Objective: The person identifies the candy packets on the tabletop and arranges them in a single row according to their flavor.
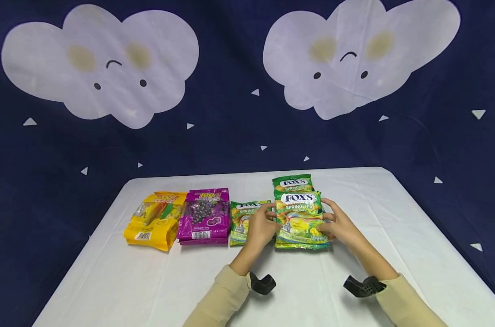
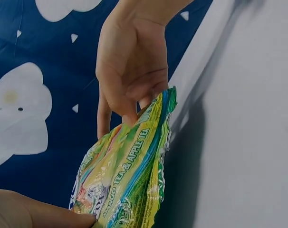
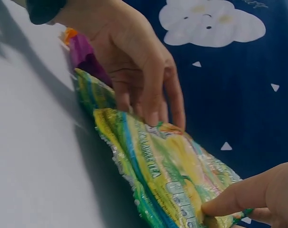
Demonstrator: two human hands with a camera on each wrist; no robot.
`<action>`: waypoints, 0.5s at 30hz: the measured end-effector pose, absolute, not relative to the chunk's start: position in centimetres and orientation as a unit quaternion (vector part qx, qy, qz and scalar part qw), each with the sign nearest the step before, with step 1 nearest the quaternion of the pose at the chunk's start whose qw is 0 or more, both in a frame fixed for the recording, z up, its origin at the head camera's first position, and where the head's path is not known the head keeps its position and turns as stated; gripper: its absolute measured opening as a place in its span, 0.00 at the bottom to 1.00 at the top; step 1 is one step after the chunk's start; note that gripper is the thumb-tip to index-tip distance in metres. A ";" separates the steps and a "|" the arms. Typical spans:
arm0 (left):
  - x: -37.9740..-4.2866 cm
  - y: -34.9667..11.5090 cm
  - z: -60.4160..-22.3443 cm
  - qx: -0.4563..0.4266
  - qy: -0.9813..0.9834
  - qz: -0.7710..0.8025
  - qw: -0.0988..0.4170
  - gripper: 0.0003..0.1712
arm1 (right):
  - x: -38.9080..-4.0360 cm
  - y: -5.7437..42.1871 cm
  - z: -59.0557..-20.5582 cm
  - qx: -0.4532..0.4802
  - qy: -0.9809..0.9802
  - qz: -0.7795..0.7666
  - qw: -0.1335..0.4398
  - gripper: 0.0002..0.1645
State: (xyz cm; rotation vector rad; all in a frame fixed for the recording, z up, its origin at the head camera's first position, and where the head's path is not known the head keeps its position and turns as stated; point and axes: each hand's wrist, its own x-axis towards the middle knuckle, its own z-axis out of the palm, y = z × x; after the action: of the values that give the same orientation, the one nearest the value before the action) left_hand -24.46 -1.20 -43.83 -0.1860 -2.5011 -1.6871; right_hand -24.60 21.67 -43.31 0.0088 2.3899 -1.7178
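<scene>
A green and yellow Fox's Spring Tea candy bag [image 1: 299,222] is held between both hands near the middle of the table, its printed front facing me. My left hand [image 1: 260,225] grips its left edge; in the left wrist view that thumb [image 2: 63,217] presses on the wrapper. On the opposite edge, my right hand [image 1: 344,228] pinches the bag, its thumb [image 3: 225,199] lying on the front in the right wrist view. A matching candy bag [image 1: 293,182] shows its top behind the held one. Another green candy bag [image 1: 240,223] lies partly hidden behind my left hand.
Left of the green bags, a purple grape candy bag [image 1: 204,220] and a yellow candy bag [image 1: 155,222] lie in a row on the white table [image 1: 120,281]. A dark blue cloth with clouds [image 1: 227,150] hangs behind the table's far edge.
</scene>
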 end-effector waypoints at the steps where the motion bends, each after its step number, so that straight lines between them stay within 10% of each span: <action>1: -24.6 -1.2 -43.8 -0.057 -0.827 -0.557 0.060 0.33 | -24.9 21.6 -43.3 0.004 0.808 -0.580 0.099 0.56; 15: -25.1 -1.0 -45.0 -0.046 -0.839 -0.538 0.072 0.32 | -26.3 21.6 -44.5 0.014 0.807 -0.580 0.114 0.55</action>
State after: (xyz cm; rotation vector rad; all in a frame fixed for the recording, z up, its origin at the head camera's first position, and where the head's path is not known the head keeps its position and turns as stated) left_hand -25.14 -0.95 -44.98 -0.1373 -2.5208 -1.6162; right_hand -26.28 21.55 -44.54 0.0417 2.3658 -1.7003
